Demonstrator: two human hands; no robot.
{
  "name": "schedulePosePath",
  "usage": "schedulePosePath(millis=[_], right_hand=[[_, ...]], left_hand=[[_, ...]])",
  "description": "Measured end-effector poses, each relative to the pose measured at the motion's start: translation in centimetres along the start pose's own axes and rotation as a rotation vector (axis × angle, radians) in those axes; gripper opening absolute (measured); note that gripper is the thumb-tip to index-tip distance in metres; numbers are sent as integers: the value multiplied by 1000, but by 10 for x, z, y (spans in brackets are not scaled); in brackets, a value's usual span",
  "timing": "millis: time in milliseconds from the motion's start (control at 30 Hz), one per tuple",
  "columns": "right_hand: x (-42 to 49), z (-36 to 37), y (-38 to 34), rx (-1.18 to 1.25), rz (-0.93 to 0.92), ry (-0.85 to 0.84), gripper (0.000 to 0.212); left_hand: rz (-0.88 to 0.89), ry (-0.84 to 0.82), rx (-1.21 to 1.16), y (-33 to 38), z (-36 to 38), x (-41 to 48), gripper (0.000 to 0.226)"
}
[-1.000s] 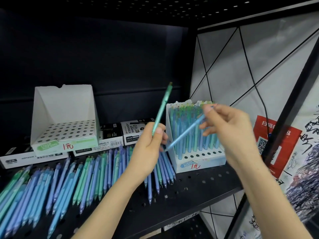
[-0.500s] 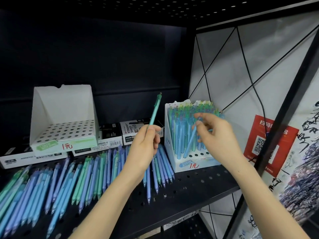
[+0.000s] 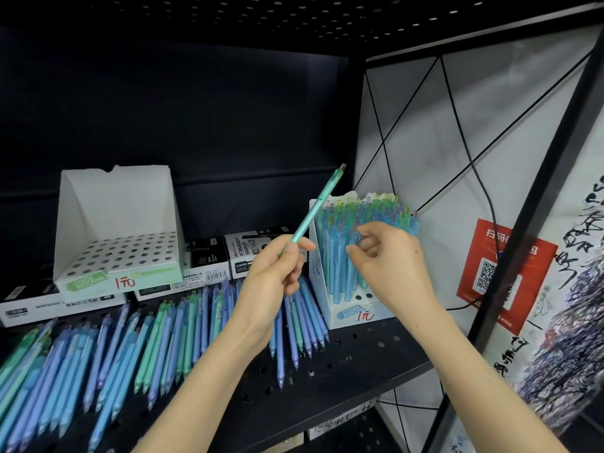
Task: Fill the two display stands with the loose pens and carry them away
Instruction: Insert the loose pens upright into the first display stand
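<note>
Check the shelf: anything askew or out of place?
Nothing damaged or spilled. One blue pen pokes further forward than the rest of the loose row on the shelf; the left stand is empty.

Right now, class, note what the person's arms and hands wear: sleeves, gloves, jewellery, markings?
Both are bare. The left hand and right hand show no gloves, rings or markings; the left forearm and right forearm carry no sleeves, watch or bracelet within the frame.
</note>
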State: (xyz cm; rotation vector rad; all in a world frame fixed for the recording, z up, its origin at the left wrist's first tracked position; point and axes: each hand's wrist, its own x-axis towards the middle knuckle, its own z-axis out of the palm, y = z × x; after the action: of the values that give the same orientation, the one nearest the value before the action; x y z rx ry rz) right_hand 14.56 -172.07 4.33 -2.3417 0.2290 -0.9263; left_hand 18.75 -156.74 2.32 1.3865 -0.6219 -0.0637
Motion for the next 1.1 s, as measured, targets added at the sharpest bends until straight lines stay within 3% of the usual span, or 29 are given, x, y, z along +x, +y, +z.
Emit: schedulePosePath(millis=[133,267,367,467,567,700,800,1100], right_hand=[[-1,-11,-5,140,27,82,29],[5,-26,-12,670,176,33,20],[5,-31,-9,735,191,-18,19],[4,-38,-2,830,212,65,14],[8,-46,8,725,192,198,19],[6,-44,14,414,77,208,19],[5,-37,16,242,24,172,14],[0,-16,26,42,-37,10,20]], left_hand=[[30,-70,54,-2,0,-1,26],[40,-188,160,-7,2,-1,27],[62,-233,307,-10,5,-3,23],[110,-158,504,-14,7,-2,18],[89,-88,672,-17,6,1,38],[51,-167,777,-22,6,3,50],[31,-216,836,-26,7,5,56],[12,-223,861,-34,3,8,58]])
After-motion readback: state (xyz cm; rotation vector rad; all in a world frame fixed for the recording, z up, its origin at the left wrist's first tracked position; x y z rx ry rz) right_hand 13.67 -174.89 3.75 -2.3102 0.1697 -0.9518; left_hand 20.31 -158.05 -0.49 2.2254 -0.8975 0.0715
